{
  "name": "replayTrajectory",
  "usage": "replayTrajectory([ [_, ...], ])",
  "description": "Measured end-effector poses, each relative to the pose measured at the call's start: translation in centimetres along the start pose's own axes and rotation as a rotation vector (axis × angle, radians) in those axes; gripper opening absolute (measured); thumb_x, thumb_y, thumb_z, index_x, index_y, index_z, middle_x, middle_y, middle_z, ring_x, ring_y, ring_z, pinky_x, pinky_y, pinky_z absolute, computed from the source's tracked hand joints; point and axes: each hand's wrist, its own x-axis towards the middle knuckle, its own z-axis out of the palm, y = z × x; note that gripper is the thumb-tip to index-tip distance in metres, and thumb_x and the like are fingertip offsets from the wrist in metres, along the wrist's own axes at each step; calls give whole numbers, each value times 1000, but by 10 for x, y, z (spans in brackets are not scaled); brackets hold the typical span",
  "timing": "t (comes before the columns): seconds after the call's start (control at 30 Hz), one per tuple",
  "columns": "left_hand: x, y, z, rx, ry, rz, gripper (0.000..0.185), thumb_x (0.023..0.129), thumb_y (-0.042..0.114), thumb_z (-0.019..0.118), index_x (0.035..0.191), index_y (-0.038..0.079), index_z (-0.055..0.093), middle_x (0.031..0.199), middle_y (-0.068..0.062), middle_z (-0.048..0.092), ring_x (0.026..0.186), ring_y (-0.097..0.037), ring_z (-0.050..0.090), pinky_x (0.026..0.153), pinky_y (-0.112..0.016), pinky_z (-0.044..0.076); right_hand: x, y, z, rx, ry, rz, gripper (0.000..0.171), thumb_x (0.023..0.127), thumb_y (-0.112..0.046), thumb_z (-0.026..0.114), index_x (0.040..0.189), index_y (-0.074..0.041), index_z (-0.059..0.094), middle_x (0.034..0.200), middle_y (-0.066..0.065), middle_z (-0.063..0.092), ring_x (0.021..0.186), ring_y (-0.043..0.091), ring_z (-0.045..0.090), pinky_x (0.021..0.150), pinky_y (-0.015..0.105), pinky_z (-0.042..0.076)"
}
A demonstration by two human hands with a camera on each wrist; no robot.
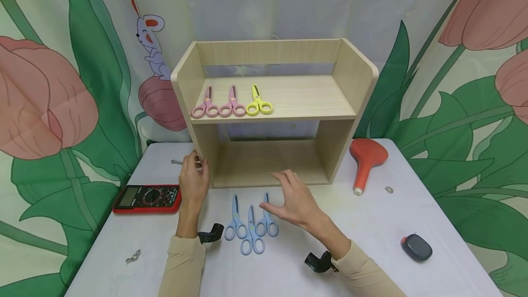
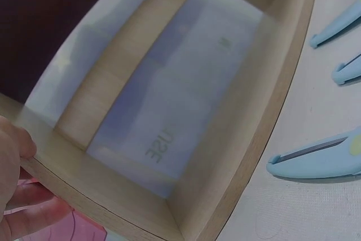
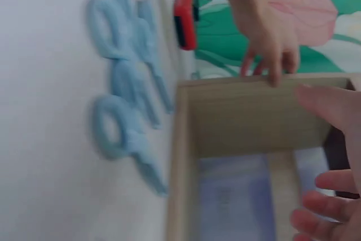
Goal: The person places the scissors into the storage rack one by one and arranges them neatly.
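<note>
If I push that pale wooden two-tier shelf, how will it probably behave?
The pale wooden two-tier shelf should stay stiff, since its walls look thick. Its wide base probably resists sideways tipping. A sharp shove might shift the pink, loop-handled scissors and yellow, loop-handled scissors lying on it.

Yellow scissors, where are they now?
In the head view, the yellow scissors lie on the upper level of the wooden shelf, just right of the pink scissors.
</note>
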Motion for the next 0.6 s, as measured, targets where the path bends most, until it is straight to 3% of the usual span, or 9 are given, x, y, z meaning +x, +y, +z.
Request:
replayTrajectory([
  [0.2, -1, -1, 1, -6, -5, -4, 35, 97, 9, 64, 126, -7, 56, 107, -26, 62, 89, -38, 71, 69, -46, 64, -24, 5, 20, -4, -204, 39, 97, 69, -62, 83, 142, -6, 50, 125, 7, 57, 117, 23, 57, 100, 40, 54],
  [0.37, -1, -3, 2, -13, 4, 3, 34, 96, 9, 63, 126, -8, 56, 107, -26, 62, 88, -38, 71, 67, -45, 64, -37, 9, 33, 43, -335, 46, 102, 67, -59, 86, 145, -5, 47, 123, 5, 54, 110, 17, 55, 97, 37, 55],
  [0.6, -1, -3, 2, -16, 7, 8, 34, 96, 9, 64, 125, -8, 56, 106, -27, 62, 88, -39, 71, 67, -45, 64, -49, 23, 41, 35, -384, 45, 86, 79, -47, 81, 144, -4, 46, 119, 4, 53, 109, 15, 56, 98, 37, 54],
])
